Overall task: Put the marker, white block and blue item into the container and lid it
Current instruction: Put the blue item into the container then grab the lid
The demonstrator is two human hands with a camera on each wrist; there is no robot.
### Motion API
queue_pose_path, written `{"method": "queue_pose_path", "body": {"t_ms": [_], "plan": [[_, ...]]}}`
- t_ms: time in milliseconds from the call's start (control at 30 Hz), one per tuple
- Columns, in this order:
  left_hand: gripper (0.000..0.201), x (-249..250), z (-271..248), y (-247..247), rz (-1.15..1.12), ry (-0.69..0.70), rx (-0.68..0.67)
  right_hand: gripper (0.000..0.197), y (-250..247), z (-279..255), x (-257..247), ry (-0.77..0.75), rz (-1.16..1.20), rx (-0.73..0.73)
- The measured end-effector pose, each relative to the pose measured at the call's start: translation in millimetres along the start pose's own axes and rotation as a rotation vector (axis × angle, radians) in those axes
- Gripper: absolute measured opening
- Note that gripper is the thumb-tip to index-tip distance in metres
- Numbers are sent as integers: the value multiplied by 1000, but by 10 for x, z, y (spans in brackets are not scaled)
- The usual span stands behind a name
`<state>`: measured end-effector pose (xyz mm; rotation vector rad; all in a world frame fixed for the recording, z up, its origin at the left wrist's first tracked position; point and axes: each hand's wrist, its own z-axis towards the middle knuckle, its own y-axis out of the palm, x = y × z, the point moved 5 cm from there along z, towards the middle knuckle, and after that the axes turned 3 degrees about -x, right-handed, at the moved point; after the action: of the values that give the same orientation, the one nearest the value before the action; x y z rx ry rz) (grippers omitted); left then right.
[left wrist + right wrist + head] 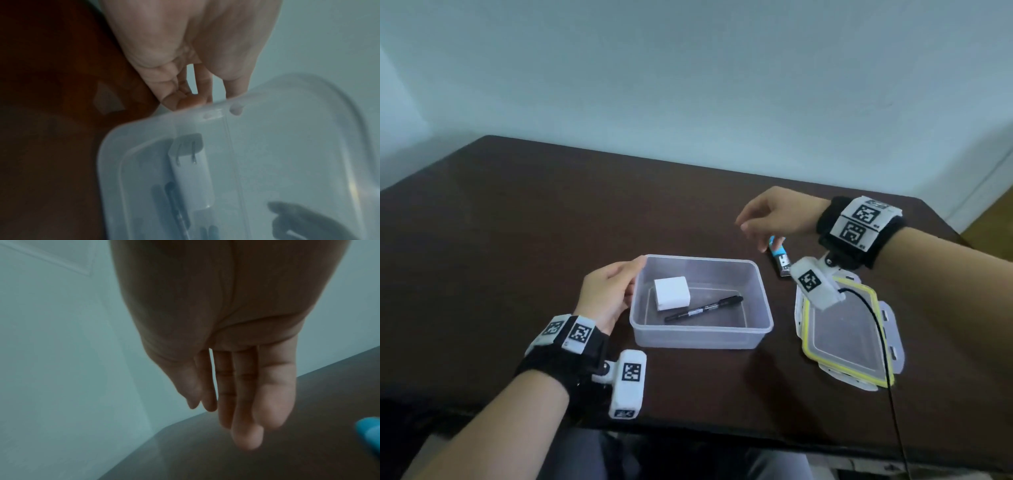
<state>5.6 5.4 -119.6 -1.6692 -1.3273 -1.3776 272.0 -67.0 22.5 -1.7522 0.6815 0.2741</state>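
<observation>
A translucent, round-cornered rectangular plastic container (pixel 753 329) stands on the smooth dark brown tabletop (pixel 517 222). Inside it, at the left, sits the white block (pixel 672 293), a matte boxy plug adapter whose two metal prongs show through the wall in the left-wrist view. Just right of it the slim black marker (pixel 703 309) lies flat on the container floor.

The left hand (pixel 608 294) grips the container's left rim, thumb on the far corner, fingertips (pixel 186 101) curled against the wall.

The right hand (pixel 774 216) hovers above the table to the far right, fingers (pixel 246 426) straight, close together and holding nothing. Beneath it the blue item (pixel 780 256), a small blue and black printed stick, lies on the table just right of the container.

The clear flat lid (pixel 849 339), with a yellow seal ring and side clips, lies on the table to the right.
</observation>
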Motion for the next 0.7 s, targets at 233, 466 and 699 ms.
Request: {"method": "queue_pose_path", "body": {"t_ms": [233,466,699], "plan": [[22,43,-45,7,-54,6,7,32,-83,52,1047,348,-4,183],[18,21,-28,-12,-98,23,12,45,255,155,1190,426,-184,180],[17,15,-21,-21,-63,31,25,30,244,117,1123,380,-31,291]]}}
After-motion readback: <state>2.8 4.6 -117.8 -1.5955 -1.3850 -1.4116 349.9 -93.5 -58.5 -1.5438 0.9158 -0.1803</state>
